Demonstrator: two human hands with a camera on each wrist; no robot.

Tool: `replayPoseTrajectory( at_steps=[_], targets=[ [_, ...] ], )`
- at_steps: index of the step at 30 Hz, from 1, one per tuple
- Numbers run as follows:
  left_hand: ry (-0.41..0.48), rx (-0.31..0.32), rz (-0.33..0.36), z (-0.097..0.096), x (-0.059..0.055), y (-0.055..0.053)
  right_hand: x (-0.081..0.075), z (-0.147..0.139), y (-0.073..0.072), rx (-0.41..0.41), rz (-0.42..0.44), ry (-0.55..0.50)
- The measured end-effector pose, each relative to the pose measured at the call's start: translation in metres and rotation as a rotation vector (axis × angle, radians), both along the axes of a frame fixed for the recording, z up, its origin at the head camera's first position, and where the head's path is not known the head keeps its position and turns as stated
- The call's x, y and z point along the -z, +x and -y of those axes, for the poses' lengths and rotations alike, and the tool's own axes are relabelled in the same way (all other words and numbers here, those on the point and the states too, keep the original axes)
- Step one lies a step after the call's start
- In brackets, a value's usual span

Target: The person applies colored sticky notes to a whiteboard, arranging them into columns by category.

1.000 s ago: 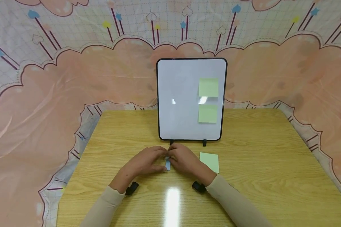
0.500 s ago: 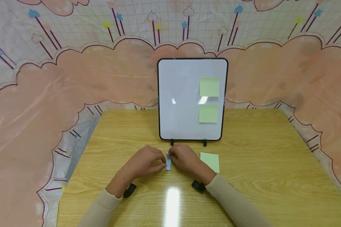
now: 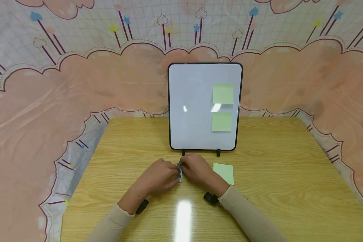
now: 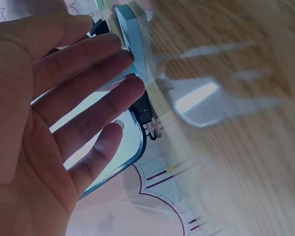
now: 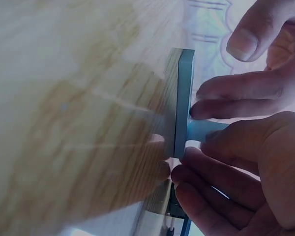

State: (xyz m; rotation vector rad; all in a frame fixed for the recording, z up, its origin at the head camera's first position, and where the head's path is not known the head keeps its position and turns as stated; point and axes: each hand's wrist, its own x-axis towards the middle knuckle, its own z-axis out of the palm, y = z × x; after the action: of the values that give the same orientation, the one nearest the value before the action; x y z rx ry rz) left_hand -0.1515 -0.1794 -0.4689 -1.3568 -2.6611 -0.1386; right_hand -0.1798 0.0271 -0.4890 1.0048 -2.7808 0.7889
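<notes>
A thick narrow pad of blue sticky notes (image 3: pixel 180 178) lies on the table between the two hands, seen edge-on in the right wrist view (image 5: pixel 184 103). My right hand (image 3: pixel 196 169) is at the pad's far end, its thumb and fingers pinching a blue sticky note (image 5: pixel 206 131) that stands up from the pad. My left hand (image 3: pixel 161 175) comes from the left; its extended fingertips press on the pad, and the thumb stays apart from them. In the left wrist view, the left hand's (image 4: pixel 54 108) fingers cover part of the pad.
Behind the hands a whiteboard (image 3: pixel 193 101) stands upright on small black feet (image 3: pixel 218 153). Two green sticky notes (image 3: pixel 223 93) are on its right side. A green note pad (image 3: pixel 225 173) lies on the wooden table (image 3: pixel 278 168), right of the right hand. A patterned cloth (image 3: pixel 133 77) hangs behind.
My left hand drew back slightly from the blue pad, then came forward again, its fingers now over it. My right hand has stayed almost in place at the pad's far end.
</notes>
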Motion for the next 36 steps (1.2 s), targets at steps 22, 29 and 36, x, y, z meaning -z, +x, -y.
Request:
replayPoseTrajectory(
  at_steps=[22,29,36],
  targets=[
    [0.005,-0.054,0.003,-0.001,0.011,0.002,0.0,0.0,0.003,0.061,-0.095,0.057],
    [-0.005,-0.054,0.0,-0.001,0.014,0.002,0.001,0.0,0.003,0.046,-0.091,0.075],
    [0.026,-0.053,0.035,0.001,0.013,0.002,-0.001,-0.001,0.002,0.036,-0.082,0.072]
  ],
)
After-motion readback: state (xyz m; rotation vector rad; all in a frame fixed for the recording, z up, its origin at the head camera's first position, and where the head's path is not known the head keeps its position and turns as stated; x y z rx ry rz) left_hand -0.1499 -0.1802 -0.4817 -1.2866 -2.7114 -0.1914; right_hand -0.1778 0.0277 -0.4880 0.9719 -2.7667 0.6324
